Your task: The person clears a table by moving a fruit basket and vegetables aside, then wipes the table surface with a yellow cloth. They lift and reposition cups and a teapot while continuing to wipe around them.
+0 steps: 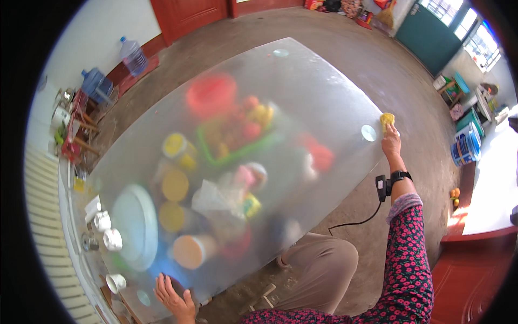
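Observation:
Before me stands a table with a frosted glass top (323, 97). At its right edge, near a round glass-mount disc (368, 133), my right hand (391, 139) grips a yellow sponge or cloth (387, 118). My left hand (174, 295) rests palm down near the table's lower left corner, holding nothing, thumb apart from the fingers. Blurred below the glass are a red bowl (212, 95), a green basket (206, 152) with round red and yellow things, several yellow-lidded containers (175, 185), an orange-lidded one (188, 252) and a large pale round lid or dish (135, 227).
White cups (112, 239) line the left side, beside a ribbed radiator (46, 202). Blue water bottles (97, 86) stand by the wall. Buckets (465, 146) and orange fruit (455, 192) lie right. My knee (344, 251) is under the near edge; a cable (356, 223) hangs from the right wrist device.

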A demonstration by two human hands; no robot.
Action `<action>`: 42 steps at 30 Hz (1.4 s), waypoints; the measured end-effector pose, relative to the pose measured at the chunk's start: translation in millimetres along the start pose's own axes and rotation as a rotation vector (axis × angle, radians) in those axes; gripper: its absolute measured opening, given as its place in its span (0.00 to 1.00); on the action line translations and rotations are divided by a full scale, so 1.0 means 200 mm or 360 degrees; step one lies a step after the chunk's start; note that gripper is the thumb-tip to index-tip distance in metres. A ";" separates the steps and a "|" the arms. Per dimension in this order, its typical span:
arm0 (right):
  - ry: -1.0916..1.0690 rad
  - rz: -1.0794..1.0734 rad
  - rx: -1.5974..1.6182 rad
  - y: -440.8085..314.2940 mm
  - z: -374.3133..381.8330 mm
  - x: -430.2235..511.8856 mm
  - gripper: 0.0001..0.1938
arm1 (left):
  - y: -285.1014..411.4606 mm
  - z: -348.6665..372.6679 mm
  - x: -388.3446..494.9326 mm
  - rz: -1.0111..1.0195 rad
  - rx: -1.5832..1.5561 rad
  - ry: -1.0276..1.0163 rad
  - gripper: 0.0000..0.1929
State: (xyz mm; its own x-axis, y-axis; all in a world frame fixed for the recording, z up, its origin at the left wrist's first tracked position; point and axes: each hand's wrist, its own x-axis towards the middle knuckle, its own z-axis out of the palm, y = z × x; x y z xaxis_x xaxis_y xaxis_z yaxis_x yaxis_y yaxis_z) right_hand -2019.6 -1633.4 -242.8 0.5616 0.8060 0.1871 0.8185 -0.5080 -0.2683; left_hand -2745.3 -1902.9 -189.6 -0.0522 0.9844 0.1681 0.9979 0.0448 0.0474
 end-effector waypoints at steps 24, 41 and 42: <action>-0.0174 -0.0677 -0.0043 -0.59 -0.01 -1.01 0.25 | -0.04 0.03 0.00 -0.0090 -0.0061 -0.0003 0.34; -0.0258 -0.1099 0.0291 -1.12 -0.05 -1.86 0.27 | -0.09 0.07 -0.02 -0.0090 -0.0119 0.0102 0.34; -0.0267 -0.1115 0.0289 -1.14 -0.06 -1.88 0.27 | -0.09 0.07 -0.02 -0.0087 -0.0122 0.0110 0.34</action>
State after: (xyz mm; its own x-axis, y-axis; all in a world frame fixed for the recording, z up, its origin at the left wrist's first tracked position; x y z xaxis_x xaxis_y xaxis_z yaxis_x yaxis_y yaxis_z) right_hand -2416.3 -1825.0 -241.6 -0.1230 0.9657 0.2288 0.9370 0.1890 -0.2939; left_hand -2761.9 -1905.7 -205.6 -0.1120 0.9665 0.2308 0.9876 0.0826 0.1333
